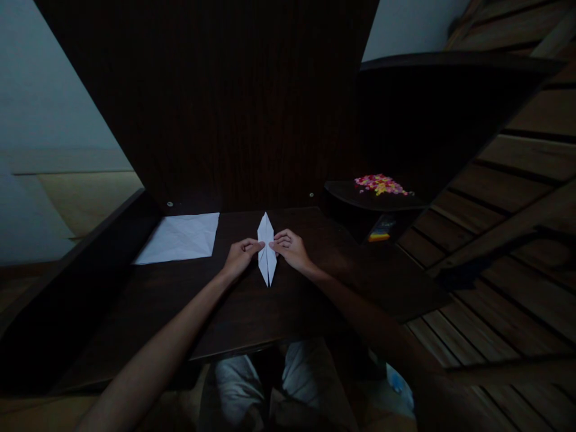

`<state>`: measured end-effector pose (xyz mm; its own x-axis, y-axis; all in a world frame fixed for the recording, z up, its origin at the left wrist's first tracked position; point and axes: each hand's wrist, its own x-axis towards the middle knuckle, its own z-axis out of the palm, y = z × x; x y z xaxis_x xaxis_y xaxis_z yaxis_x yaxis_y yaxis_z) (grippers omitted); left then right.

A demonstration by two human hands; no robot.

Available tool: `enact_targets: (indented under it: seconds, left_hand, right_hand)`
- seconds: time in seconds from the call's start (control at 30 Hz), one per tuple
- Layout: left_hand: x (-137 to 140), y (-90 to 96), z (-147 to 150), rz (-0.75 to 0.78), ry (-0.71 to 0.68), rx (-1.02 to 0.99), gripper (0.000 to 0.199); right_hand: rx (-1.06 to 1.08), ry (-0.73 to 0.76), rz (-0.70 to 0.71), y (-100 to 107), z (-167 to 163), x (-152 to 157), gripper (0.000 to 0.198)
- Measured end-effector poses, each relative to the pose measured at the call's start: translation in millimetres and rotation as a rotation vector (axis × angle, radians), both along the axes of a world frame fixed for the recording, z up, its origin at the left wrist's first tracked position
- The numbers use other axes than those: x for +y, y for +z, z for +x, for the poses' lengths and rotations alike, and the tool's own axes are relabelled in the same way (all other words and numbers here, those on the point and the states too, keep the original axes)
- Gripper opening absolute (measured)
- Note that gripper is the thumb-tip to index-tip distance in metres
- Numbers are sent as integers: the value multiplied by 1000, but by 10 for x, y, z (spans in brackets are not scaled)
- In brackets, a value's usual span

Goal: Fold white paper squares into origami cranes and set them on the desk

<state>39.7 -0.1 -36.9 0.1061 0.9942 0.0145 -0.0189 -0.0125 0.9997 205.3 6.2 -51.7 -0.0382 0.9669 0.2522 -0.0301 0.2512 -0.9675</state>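
A sheet of white paper folded into a long, narrow diamond [267, 264] stands out against the dark desk, its points facing toward and away from me. A split runs down the middle of its near half. My left hand [242, 255] grips its left edge, thumb on top near the centre. From the other side, my right hand [291, 247] pinches the right edge, its thumb also on top and its fingers curled. The fingertips under the paper are hidden.
White paper [182, 237], flat and lightly creased, lies at the desk's back left. On a low corner shelf [342, 191] at the right sits a heap of small pink, red and yellow pieces [380, 183]. A tall dark panel [238, 108] closes off the back.
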Motion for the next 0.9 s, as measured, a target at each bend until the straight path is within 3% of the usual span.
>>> enact_targets:
  seconds: [0.27,0.4,0.67,0.9]
  left_hand:
    - [-24,13,25,4,-3,-26,32]
    - [-26,18,25,39,29,-9,33]
    - [-57,66,40,56,-6,-92,35]
    - [-67,61,47,50,-7,-92,33]
  right_hand:
    - [-97,62,137,32,-38,-104,17]
    - [-144,12,223,41,-48,-123,15]
    - [-8,-66,233,21,-34,-70,20]
    - [-52,-77,261,50,-32,-98,22]
